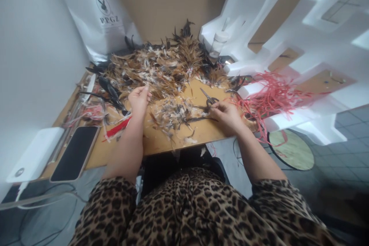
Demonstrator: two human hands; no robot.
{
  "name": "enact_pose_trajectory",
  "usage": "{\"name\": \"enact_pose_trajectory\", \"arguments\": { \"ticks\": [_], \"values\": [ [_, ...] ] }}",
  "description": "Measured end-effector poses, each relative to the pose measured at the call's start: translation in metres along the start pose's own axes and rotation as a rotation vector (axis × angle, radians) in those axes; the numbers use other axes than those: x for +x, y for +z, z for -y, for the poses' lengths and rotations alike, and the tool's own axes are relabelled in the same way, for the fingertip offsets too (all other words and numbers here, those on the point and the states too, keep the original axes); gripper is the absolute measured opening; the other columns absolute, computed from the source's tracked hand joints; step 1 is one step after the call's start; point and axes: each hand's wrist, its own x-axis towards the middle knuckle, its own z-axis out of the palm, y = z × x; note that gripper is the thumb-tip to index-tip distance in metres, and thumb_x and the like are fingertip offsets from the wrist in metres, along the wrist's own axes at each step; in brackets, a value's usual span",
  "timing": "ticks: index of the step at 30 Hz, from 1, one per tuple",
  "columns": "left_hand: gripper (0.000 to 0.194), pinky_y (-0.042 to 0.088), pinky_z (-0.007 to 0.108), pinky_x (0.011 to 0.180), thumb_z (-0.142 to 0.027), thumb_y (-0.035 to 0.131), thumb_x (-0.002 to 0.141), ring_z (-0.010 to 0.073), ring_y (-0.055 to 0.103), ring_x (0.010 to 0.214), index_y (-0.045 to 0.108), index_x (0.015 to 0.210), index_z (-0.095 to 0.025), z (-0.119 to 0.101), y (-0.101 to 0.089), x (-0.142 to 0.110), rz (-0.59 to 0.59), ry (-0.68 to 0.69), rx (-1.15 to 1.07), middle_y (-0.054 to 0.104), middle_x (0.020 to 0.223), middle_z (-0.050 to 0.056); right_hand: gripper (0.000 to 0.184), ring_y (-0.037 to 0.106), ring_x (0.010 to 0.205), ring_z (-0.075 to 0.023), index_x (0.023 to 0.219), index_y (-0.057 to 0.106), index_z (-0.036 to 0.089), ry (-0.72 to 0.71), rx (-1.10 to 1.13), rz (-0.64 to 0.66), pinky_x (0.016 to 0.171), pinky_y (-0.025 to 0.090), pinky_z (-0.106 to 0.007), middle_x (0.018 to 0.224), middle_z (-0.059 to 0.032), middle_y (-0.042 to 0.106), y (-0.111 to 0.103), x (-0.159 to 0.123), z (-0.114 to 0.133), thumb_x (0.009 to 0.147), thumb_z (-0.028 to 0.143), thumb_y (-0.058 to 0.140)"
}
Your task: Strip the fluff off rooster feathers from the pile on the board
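Worktable [155, 144] carries a large heap of brown feathers [155, 67]. These should be light, soft and easily bent; the quill end is probably the best hold. Of 2 hands, the left hand [140, 100] has fingertips together at the heap's near edge; the right hand [226, 115] is beside the scissors [205, 94], its grip I cannot tell.

A wooden table [157, 142] carries a feather heap [152, 67] along its far edge, loose feathers [175, 113] nearer the front edge, scissors [211, 100] towards the right, and a phone [76, 153] at the near left corner.
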Motion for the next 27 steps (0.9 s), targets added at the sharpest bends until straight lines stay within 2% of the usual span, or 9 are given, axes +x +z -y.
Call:
{"name": "enact_pose_trajectory", "arguments": {
  "ticks": [4,8,13,15,17,19,21,24,27],
  "values": [
    [0.022,0.030,0.015,0.037,-0.036,0.065,0.070,0.0035,0.042,0.036,0.061,0.069,-0.014,0.001,0.003,-0.003,0.031,0.069,0.061,0.058,0.050,-0.002,0.017,0.058,0.073,-0.0158,0.087,0.066,0.020,-0.147,-0.490,0.226,0.066,0.041,-0.026,0.083,-0.0042,0.066,-0.006,-0.018,0.007,0.074,0.027,0.058],
    [0.021,0.030,0.015,0.038,-0.035,0.063,0.072,0.0037,0.042,0.036,0.061,0.067,-0.015,-0.001,0.004,-0.006,0.027,0.091,0.116,0.058,0.049,-0.002,0.018,0.060,0.081,-0.0173,0.087,0.066,0.021,-0.167,-0.695,0.242,0.070,0.040,-0.025,0.092,-0.0057,0.065,0.014,-0.020,0.016,0.080,0.024,0.050],
    [0.019,0.030,0.015,0.038,-0.033,0.063,0.072,0.0038,0.041,0.036,0.061,0.066,-0.015,-0.001,0.004,-0.006,0.037,0.110,0.150,0.057,0.048,-0.002,0.022,0.059,0.084,-0.0173,0.088,0.065,0.018,-0.253,-0.650,0.257,0.073,0.041,-0.025,0.094,-0.0080,0.064,0.052,-0.011,0.036,0.084,0.023,0.044],
    [0.019,0.030,0.015,0.038,-0.033,0.063,0.072,0.0038,0.040,0.036,0.061,0.066,-0.015,0.000,0.003,-0.005,0.033,0.119,0.149,0.057,0.048,-0.002,0.020,0.059,0.089,-0.0184,0.091,0.065,0.018,-0.277,-0.600,0.214,0.077,0.043,-0.026,0.097,-0.0080,0.064,0.057,-0.006,0.042,0.083,0.024,0.047],
    [0.019,0.030,0.016,0.038,-0.032,0.063,0.072,0.0040,0.040,0.035,0.061,0.066,-0.014,0.001,0.004,-0.005,0.024,0.116,0.143,0.057,0.048,-0.002,0.022,0.056,0.097,-0.0197,0.098,0.063,0.019,-0.302,-0.523,0.111,0.085,0.043,-0.029,0.104,-0.0079,0.062,0.055,-0.002,0.042,0.082,0.026,0.050],
    [0.019,0.030,0.016,0.038,-0.032,0.063,0.071,0.0042,0.041,0.035,0.060,0.067,-0.014,0.000,0.004,-0.005,0.013,0.108,0.131,0.057,0.047,-0.002,0.029,0.052,0.108,-0.0215,0.107,0.060,0.018,-0.327,-0.443,-0.012,0.095,0.040,-0.033,0.113,-0.0094,0.059,0.049,0.000,0.036,0.082,0.031,0.052],
    [0.019,0.030,0.016,0.038,-0.032,0.064,0.071,0.0041,0.041,0.035,0.060,0.067,-0.014,-0.001,0.005,-0.005,0.013,0.101,0.124,0.057,0.047,-0.002,0.044,0.046,0.118,-0.0244,0.118,0.053,0.014,-0.334,-0.390,-0.086,0.101,0.036,-0.038,0.124,-0.0140,0.052,0.045,0.000,0.024,0.081,0.038,0.054],
    [0.019,0.031,0.016,0.038,-0.031,0.063,0.072,0.0038,0.040,0.035,0.059,0.065,-0.014,-0.005,0.006,-0.007,0.021,0.101,0.128,0.056,0.047,-0.003,0.055,0.040,0.125,-0.0265,0.126,0.046,0.012,-0.295,-0.336,-0.044,0.105,0.033,-0.043,0.132,-0.0179,0.046,0.049,-0.005,0.008,0.082,0.044,0.050],
    [0.018,0.031,0.016,0.039,-0.031,0.063,0.073,0.0038,0.040,0.035,0.059,0.065,-0.014,-0.008,0.006,-0.008,0.019,0.099,0.135,0.056,0.046,-0.003,0.051,0.046,0.121,-0.0241,0.127,0.044,0.014,-0.275,-0.197,-0.038,0.102,0.036,-0.043,0.128,-0.0164,0.050,0.057,-0.011,0.001,0.086,0.043,0.044]
  ]
}}
